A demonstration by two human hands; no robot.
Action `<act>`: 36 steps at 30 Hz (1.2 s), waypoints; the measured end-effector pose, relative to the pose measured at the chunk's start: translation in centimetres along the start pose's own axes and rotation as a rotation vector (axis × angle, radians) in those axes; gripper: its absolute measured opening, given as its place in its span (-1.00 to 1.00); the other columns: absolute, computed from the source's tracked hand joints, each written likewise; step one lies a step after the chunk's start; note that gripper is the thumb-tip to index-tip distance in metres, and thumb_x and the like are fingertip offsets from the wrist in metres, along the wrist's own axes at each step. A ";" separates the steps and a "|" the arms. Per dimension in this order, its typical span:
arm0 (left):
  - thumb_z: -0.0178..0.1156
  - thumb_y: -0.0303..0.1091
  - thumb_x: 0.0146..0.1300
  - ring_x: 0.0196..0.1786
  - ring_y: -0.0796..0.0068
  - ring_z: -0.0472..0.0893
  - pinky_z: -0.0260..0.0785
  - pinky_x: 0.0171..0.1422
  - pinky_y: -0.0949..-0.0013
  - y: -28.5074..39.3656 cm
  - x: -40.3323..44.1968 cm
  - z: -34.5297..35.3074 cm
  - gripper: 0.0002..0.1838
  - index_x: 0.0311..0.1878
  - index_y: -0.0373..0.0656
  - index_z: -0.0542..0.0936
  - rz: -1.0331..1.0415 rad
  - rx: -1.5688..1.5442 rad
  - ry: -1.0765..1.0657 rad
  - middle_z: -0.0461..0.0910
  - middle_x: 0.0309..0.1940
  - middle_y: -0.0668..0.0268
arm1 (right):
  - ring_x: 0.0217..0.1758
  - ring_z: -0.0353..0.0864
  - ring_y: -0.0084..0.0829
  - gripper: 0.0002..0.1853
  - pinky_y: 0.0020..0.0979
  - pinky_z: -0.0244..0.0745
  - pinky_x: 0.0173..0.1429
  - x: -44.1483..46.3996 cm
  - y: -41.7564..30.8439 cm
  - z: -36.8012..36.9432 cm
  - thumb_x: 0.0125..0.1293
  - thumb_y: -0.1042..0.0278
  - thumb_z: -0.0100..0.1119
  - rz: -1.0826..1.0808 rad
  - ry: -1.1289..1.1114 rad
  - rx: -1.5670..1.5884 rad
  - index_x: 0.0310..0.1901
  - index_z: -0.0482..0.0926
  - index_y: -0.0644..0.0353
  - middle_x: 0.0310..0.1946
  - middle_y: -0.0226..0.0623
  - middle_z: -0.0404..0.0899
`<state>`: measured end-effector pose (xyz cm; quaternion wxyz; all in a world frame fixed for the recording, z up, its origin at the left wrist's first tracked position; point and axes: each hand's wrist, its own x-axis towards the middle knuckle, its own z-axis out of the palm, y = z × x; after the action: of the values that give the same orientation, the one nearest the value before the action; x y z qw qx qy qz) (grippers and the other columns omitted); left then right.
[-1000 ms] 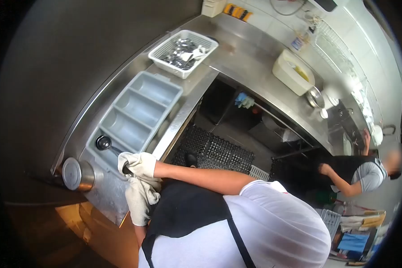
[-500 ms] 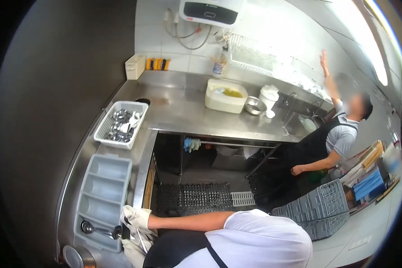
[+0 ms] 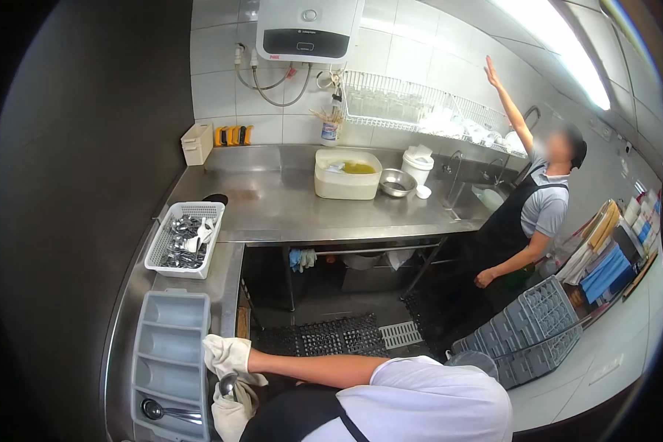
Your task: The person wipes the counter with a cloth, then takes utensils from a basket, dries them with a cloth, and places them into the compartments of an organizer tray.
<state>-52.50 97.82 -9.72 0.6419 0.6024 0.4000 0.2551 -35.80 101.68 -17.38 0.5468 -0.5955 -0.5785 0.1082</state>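
My right hand [image 3: 230, 355] is at the lower left, draped in a cream cloth [image 3: 227, 351] that hides its fingers. A metal spoon [image 3: 228, 384] shows its bowl between folds of the cloth. My left hand is out of sight; more cloth bunches lower down against my apron. Just left of the cloth lies a grey cutlery tray [image 3: 171, 334] with several compartments. Metal spoons [image 3: 155, 409] rest in its nearest compartment, bowls to the left. Beyond it stands a white plastic basket [image 3: 155, 258] with a jumble of metal cutlery [image 3: 184, 243] and a few white pieces.
A steel counter [image 3: 272, 210] runs along the wall with a cream tub [image 3: 346, 186], a metal bowl [image 3: 398, 184] and a white bucket [image 3: 418, 166]. Another person [image 3: 527, 199] stands at the right, one arm raised. Grey racks [image 3: 519, 331] are stacked behind.
The view has shifted, so the counter sits lower. A spoon bowl now shows in the cloth, where a thin metal handle showed before. The spoons in the tray now lie closer together.
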 end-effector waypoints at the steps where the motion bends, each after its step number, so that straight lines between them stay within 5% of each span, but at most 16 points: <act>1: 0.02 -0.27 0.52 -0.63 0.53 0.50 0.34 -0.56 0.35 -0.1 0.0 -0.1 -0.80 -0.16 -0.11 0.59 -0.004 -0.010 0.003 0.51 -0.50 0.40 | -0.11 0.54 -0.21 -0.75 -0.36 0.49 0.02 0.4 -0.3 0.3 0.26 0.29 0.26 -0.008 0.065 0.049 -0.11 0.51 0.20 -0.23 -0.23 0.46; 3: 0.02 -0.28 0.52 -0.64 0.54 0.49 0.34 -0.57 0.35 -0.3 0.0 -0.6 -0.81 -0.16 -0.10 0.59 -0.013 -0.047 0.012 0.50 -0.50 0.41 | 0.01 0.57 -0.22 -0.67 -0.38 0.49 0.14 2.2 0.1 -0.4 0.39 0.14 0.13 0.135 -0.240 -0.219 0.03 0.48 0.20 -0.13 -0.23 0.50; 4: 0.03 -0.28 0.52 -0.65 0.54 0.49 0.34 -0.58 0.36 -0.6 -0.1 -1.1 -0.82 -0.15 -0.10 0.59 -0.019 -0.074 0.018 0.50 -0.50 0.42 | -0.10 0.57 -0.20 -0.71 -0.34 0.52 -0.02 1.8 6.6 4.6 0.25 0.19 0.20 -0.127 0.062 -0.291 -0.11 0.51 0.19 -0.18 -0.25 0.51; 6: 0.03 -0.29 0.52 -0.66 0.55 0.49 0.33 -0.59 0.36 -1.1 0.2 -2.1 -0.83 -0.14 -0.09 0.59 -0.060 -0.276 0.028 0.49 -0.50 0.43 | -0.21 0.57 -0.21 -0.79 -0.30 0.53 -0.15 2.4 4.7 4.4 0.15 0.22 0.26 -0.175 -0.079 0.651 -0.25 0.52 0.10 -0.31 -0.28 0.50; 8: 0.03 -0.30 0.52 -0.66 0.56 0.48 0.32 -0.60 0.37 -2.6 0.2 -3.9 -0.84 -0.13 -0.08 0.59 -0.064 -0.590 0.016 0.48 -0.50 0.44 | -0.33 0.56 -0.28 -0.88 -0.26 0.54 -0.22 3.1 0.9 3.6 0.13 0.34 0.25 -0.065 -0.295 0.347 -0.31 0.53 0.10 -0.40 -0.30 0.51; 10: 0.05 -0.33 0.49 -0.55 0.41 0.54 0.37 -0.50 0.29 -1.3 -0.8 -3.9 -0.85 -0.12 -0.13 0.58 0.179 -0.140 0.112 0.49 -0.50 0.38 | -0.41 0.57 -0.38 -0.94 -0.26 0.55 -0.24 3.0 -6.6 3.4 0.19 0.45 0.20 0.347 -0.158 0.133 -0.29 0.56 0.14 -0.41 -0.33 0.55; 11: 0.07 -0.34 0.46 -0.44 0.25 0.61 0.42 -0.40 0.20 0.2 -1.7 -3.5 -0.85 -0.11 -0.19 0.56 0.296 0.301 0.268 0.51 -0.49 0.32 | -0.39 0.58 -0.41 -0.96 -0.29 0.55 -0.25 1.6 -6.5 5.6 0.22 0.45 0.21 0.603 -0.097 0.582 -0.28 0.58 0.15 -0.40 -0.35 0.58; 13: 0.10 -0.43 0.44 -0.56 0.56 0.47 0.33 -0.51 0.43 2.0 -3.5 -4.0 -0.96 -0.12 -0.14 0.48 -0.207 -0.466 0.418 0.42 -0.52 0.38 | -0.35 0.60 -0.47 -0.97 -0.33 0.56 -0.27 -1.5 -6.3 10.1 0.29 0.45 0.23 0.843 -0.046 1.025 -0.27 0.62 0.17 -0.37 -0.38 0.63; 14: 0.08 -0.42 0.46 -0.49 0.54 0.51 0.38 -0.43 0.41 0.2 -4.4 -5.3 -0.92 -0.06 -0.15 0.48 -0.063 -0.448 0.489 0.46 -0.48 0.36 | -0.33 0.61 -0.50 -0.97 -0.35 0.56 -0.27 -3.1 -6.1 12.4 0.32 0.45 0.24 0.819 -0.176 1.030 -0.26 0.63 0.18 -0.35 -0.39 0.64; 18: 0.06 -0.33 0.49 -0.11 0.32 0.61 0.48 -0.02 0.34 -7.0 -5.0 -8.6 -0.75 0.07 -0.30 0.53 0.110 0.198 0.738 0.59 -0.19 0.13 | -0.30 0.56 -0.58 -0.94 -0.32 0.55 -0.25 -2.1 -11.2 12.9 0.36 0.45 0.26 0.776 -0.734 0.557 -0.25 0.67 0.21 -0.34 -0.39 0.66; 19: 0.08 -0.34 0.48 -0.24 0.35 0.62 0.52 -0.15 0.35 -7.1 -4.5 -9.8 -0.73 0.11 -0.31 0.53 0.047 0.856 0.826 0.62 -0.21 0.09 | -0.31 0.57 -0.57 -0.93 -0.30 0.54 -0.25 -1.5 -12.1 13.7 0.34 0.46 0.27 0.749 -0.815 0.404 -0.26 0.69 0.25 -0.37 -0.36 0.68; 23: 0.15 -0.28 0.44 -0.56 0.34 0.56 0.47 -0.45 0.27 -5.0 -7.6 -9.8 -0.69 0.05 -0.36 0.51 -0.259 -0.103 0.702 0.59 -0.45 0.16 | -0.35 0.61 -0.47 -0.88 -0.33 0.56 -0.22 -3.5 -7.6 17.2 0.48 0.34 0.07 1.288 -0.837 1.120 -0.25 0.57 0.07 -0.42 -0.39 0.54; 27: 0.21 -0.22 0.41 -0.51 0.47 0.57 0.48 -0.40 0.26 -7.4 -9.0 -11.8 -0.68 -0.05 -0.33 0.50 -0.149 -0.471 0.441 0.52 -0.51 0.29 | -0.31 0.63 -0.45 -0.86 -0.34 0.57 -0.21 -3.6 -10.7 16.5 0.49 0.38 0.07 1.208 -1.037 0.891 -0.23 0.60 0.15 -0.34 -0.37 0.60; 29: 0.17 -0.20 0.47 -0.42 0.54 0.57 0.48 -0.34 0.28 -6.9 -9.6 -12.7 -0.71 -0.08 -0.29 0.51 -0.127 0.336 0.378 0.52 -0.43 0.34 | -0.28 0.65 -0.44 -0.88 -0.36 0.60 -0.17 -4.3 -9.8 17.0 0.50 0.38 0.10 1.104 -1.162 0.950 -0.14 0.62 0.18 -0.28 -0.35 0.63; 31: 0.13 -0.19 0.52 -0.46 0.59 0.50 0.39 -0.40 0.34 -6.5 -9.4 -13.1 -0.74 -0.18 -0.22 0.48 -0.029 0.406 0.483 0.46 -0.47 0.40 | -0.23 0.69 -0.43 -0.84 -0.38 0.65 -0.12 -4.5 -7.4 18.5 0.52 0.35 0.12 1.122 -1.159 1.110 -0.05 0.61 0.22 -0.23 -0.33 0.67; 36: -0.08 -0.20 0.64 -0.57 0.61 0.44 0.24 -0.56 0.46 -6.2 -8.9 -12.7 -0.68 -0.32 -0.05 0.43 -0.010 -0.923 0.683 0.41 -0.54 0.45 | -0.30 0.67 -0.35 -0.86 -0.34 0.61 -0.20 -0.9 -10.2 17.2 0.46 0.29 0.15 1.224 -0.823 1.193 -0.15 0.62 0.15 -0.30 -0.31 0.65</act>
<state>-68.79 96.98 -13.41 0.6739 0.1410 0.4349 0.5804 -54.96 107.31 -16.42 0.3625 -0.3328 -0.1623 0.8552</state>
